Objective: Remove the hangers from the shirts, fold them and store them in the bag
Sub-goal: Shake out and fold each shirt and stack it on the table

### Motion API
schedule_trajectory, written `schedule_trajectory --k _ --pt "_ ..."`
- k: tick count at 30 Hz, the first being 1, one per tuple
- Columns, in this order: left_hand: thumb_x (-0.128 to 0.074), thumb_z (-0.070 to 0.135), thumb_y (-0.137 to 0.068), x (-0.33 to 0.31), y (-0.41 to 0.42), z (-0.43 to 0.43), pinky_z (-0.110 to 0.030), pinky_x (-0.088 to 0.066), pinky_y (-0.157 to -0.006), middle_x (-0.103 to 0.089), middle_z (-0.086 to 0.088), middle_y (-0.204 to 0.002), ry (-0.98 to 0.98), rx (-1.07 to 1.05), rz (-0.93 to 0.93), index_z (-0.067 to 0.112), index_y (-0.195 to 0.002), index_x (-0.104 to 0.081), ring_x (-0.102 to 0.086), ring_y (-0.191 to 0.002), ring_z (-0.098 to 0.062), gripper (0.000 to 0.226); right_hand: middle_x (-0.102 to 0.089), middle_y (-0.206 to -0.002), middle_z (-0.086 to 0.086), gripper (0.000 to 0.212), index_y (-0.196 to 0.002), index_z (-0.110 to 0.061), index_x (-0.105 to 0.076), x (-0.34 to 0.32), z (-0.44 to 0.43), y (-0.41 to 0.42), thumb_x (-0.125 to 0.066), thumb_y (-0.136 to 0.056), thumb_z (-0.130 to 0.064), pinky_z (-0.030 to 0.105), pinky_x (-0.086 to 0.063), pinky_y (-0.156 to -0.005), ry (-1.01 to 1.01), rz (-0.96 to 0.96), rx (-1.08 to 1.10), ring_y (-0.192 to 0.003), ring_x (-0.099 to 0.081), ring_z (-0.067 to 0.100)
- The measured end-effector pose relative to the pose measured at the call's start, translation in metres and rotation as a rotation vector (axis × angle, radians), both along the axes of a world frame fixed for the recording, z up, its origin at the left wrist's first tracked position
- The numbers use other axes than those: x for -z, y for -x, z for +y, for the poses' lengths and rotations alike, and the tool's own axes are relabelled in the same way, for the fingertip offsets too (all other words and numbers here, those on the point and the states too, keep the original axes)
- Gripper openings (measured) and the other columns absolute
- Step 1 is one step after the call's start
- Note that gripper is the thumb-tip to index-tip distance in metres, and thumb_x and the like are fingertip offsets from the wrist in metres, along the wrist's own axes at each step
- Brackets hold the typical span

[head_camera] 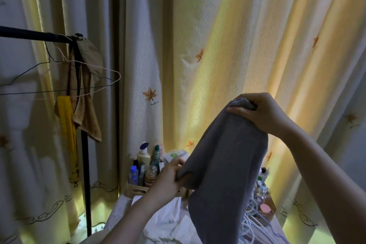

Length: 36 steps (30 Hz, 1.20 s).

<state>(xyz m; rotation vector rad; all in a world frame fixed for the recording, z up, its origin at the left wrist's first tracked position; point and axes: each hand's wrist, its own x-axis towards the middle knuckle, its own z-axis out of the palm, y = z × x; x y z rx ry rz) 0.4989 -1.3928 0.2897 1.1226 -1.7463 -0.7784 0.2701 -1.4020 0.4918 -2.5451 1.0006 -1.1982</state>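
Above a crumpled white cloth (168, 222), perhaps the bag, the grey knit shirt (227, 164) hangs with its long axis vertical. The left hand (168, 178), lower and nearer, pinches its left edge; the right hand (259, 113), higher and farther, grips the top, fingers curled, forearm sloping upward. Behind hang bare wire hangers (59, 77).
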Motion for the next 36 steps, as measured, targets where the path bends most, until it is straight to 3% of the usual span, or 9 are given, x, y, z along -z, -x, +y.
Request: schedule_trajectory --k 6,11,16,20,23,28,31,33,36 --pt "-0.058 0.008 -0.090 -0.054 -0.046 -0.010 -0.038 -0.056 -0.075 -0.058 0.008 -0.098 0.137 -0.253 0.042 0.022 -0.087 -0.066 -0.061 -0.088 -0.013 0.016 -0.067 -0.075 -0.024 0.012 -0.078 -0.041 -0.066 0.002 -0.011 0.018 -0.063 -0.088 -0.034 0.004 -0.041 -0.060 0.083 -0.043 0.159 -0.072 -0.061 -0.006" --pt "-0.069 -0.007 -0.076 -0.112 -0.074 0.006 -0.020 -0.054 -0.066 -0.057 0.016 -0.088 0.284 -0.251 0.056 0.024 -0.074 -0.069 -0.058 -0.083 -0.001 0.031 -0.061 -0.067 -0.016 0.015 -0.082 -0.018 -0.065 0.010 -0.017 0.019 -0.062 -0.089 -0.032 0.005 -0.038 -0.056 0.220 -0.110 0.231 -0.066 -0.057 -0.005" --pt "-0.075 -0.002 -0.071 -0.119 -0.082 0.024 -0.012 -0.052 -0.059 -0.061 0.014 -0.080 0.271 -0.138 0.125 0.014 -0.073 -0.063 -0.062 -0.074 0.003 0.020 -0.060 -0.066 -0.016 0.010 -0.080 -0.018 -0.063 0.008 -0.015 0.014 -0.066 -0.087 -0.025 0.003 -0.037 -0.055 0.260 -0.175 0.226 -0.063 -0.057 -0.005" --pt "-0.072 0.006 -0.071 -0.119 -0.087 0.033 -0.018 -0.056 -0.065 -0.069 0.009 -0.100 0.093 0.007 0.246 0.031 -0.108 -0.060 -0.067 -0.090 0.001 0.046 -0.062 -0.069 -0.015 0.009 -0.080 -0.020 -0.064 0.005 -0.013 0.012 -0.067 -0.086 -0.026 0.004 -0.038 -0.055 0.225 -0.189 0.233 -0.065 -0.058 -0.005" --pt "-0.065 0.037 -0.075 -0.118 -0.094 0.037 -0.022 -0.056 -0.065 -0.072 -0.003 -0.091 0.035 0.020 0.202 0.020 -0.096 -0.068 -0.070 -0.084 -0.016 0.027 -0.062 -0.067 -0.013 0.010 -0.078 -0.025 -0.063 0.005 -0.013 0.011 -0.066 -0.087 -0.028 0.004 -0.037 -0.053 0.183 -0.198 0.249 -0.063 -0.057 -0.006" --pt "-0.062 0.055 -0.079 -0.092 -0.090 0.024 -0.032 -0.056 -0.066 -0.070 -0.014 -0.100 -0.232 0.140 0.760 0.013 -0.102 -0.071 -0.069 -0.085 -0.025 0.049 -0.058 -0.062 -0.013 0.018 -0.072 -0.033 -0.061 0.013 -0.009 0.001 -0.062 -0.089 -0.030 0.005 -0.037 -0.051 0.070 -0.226 0.236 -0.057 -0.054 -0.006" --pt "-0.036 0.065 -0.085 -0.055 -0.074 0.021 -0.046 -0.053 -0.088 -0.065 -0.021 -0.119 -0.552 0.589 1.006 0.006 -0.124 -0.061 -0.062 -0.111 -0.035 0.074 -0.066 -0.074 -0.002 0.017 -0.083 -0.024 -0.068 0.019 -0.008 -0.002 -0.058 -0.092 -0.034 0.017 -0.044 -0.059 -0.009 -0.245 0.273 -0.069 -0.060 0.005" --pt "-0.034 0.077 -0.076 -0.022 -0.061 0.022 -0.052 -0.049 -0.094 -0.063 -0.023 -0.121 -0.744 0.494 0.933 0.007 -0.126 -0.060 -0.059 -0.114 -0.040 0.090 -0.068 -0.083 0.003 0.024 -0.093 -0.016 -0.071 0.025 -0.008 0.000 -0.056 -0.093 -0.035 0.028 -0.050 -0.069 -0.077 -0.259 0.294 -0.079 -0.064 0.016" --pt "-0.076 0.054 -0.065 0.001 -0.040 0.025 -0.037 -0.057 -0.077 -0.072 -0.014 -0.104 -0.668 0.355 0.727 0.009 -0.107 -0.069 -0.070 -0.095 -0.027 0.063 -0.069 -0.092 0.005 0.030 -0.102 -0.012 -0.070 0.036 -0.004 0.002 -0.057 -0.091 -0.037 0.029 -0.052 -0.078 -0.164 -0.247 0.298 -0.089 -0.066 0.018"
